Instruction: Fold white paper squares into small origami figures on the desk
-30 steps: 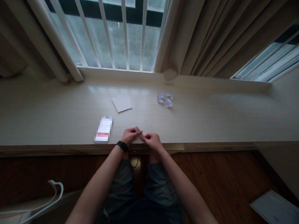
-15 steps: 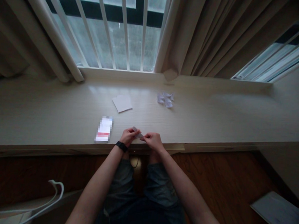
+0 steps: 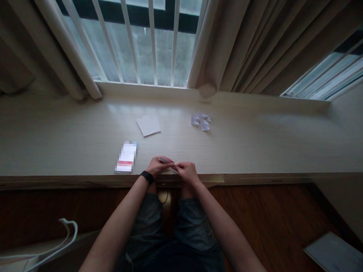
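My left hand (image 3: 159,165) and my right hand (image 3: 185,170) meet at the front edge of the pale desk (image 3: 260,144). Both are closed on a small folded piece of paper (image 3: 165,160), mostly covered by my fingers. The left holds its body while the right pinches the near right end. A stack of white square paper sheets (image 3: 148,125) lies beyond my left hand. Farther right sit several small folded paper pieces (image 3: 201,121) in a cluster. Left of my hands rests a phone (image 3: 126,156), its screen lit and pixelated.
Behind the desk is a barred window (image 3: 128,48) with beige curtains (image 3: 250,42) at its sides. A white cable (image 3: 73,227) curves at lower left. On the wooden floor (image 3: 256,221) at lower right lies a flat pale panel (image 3: 339,258).
My left fingers have shifted to the right over the paper and now touch my right fingertips. Less of the paper shows than before. The other things on the desk stay put.
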Tool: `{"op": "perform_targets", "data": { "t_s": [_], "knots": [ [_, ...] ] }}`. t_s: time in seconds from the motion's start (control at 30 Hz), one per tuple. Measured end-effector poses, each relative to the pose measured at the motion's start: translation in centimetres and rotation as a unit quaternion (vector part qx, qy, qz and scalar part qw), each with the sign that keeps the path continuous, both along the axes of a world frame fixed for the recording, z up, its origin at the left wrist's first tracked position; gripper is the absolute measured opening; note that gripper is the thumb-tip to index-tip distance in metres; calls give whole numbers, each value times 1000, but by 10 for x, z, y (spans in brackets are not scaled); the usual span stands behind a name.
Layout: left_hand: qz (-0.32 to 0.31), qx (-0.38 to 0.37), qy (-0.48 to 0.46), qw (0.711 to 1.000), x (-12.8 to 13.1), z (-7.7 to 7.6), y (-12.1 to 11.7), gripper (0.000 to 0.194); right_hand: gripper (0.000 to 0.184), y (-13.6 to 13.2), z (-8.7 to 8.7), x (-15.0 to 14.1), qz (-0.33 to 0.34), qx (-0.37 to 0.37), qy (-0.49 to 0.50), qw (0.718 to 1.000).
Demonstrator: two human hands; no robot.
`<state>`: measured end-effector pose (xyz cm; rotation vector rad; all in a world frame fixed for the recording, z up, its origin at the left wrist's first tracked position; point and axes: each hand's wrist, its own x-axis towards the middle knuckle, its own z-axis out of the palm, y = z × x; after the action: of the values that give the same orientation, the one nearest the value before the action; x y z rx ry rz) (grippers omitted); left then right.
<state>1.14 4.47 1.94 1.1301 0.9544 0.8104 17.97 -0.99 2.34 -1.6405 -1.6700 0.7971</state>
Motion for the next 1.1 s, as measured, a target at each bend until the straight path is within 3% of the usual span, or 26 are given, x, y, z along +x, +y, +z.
{"op": "perform_targets", "data": {
  "t_s": [0.33, 0.57, 0.77, 0.93, 1.1],
  "knots": [
    [30, 0, 4, 1000, -1, -5, 3, 32, 38, 2, 1, 4, 43, -11, 20, 999],
    [-9, 17, 33, 999, -1, -2, 2, 36, 29, 3, -7, 5, 7, -30, 39, 999],
    [11, 27, 56, 998, 0, -1, 2, 36, 28, 4, -7, 7, 5, -19, 82, 996],
    [-18, 28, 56, 998, -1, -1, 3, 38, 28, 5, -11, 8, -3, -23, 103, 994],
    [-9, 14, 40, 999, -1, -1, 2, 34, 23, 4, -8, 6, -1, -8, 115, 993]
  ]
}}
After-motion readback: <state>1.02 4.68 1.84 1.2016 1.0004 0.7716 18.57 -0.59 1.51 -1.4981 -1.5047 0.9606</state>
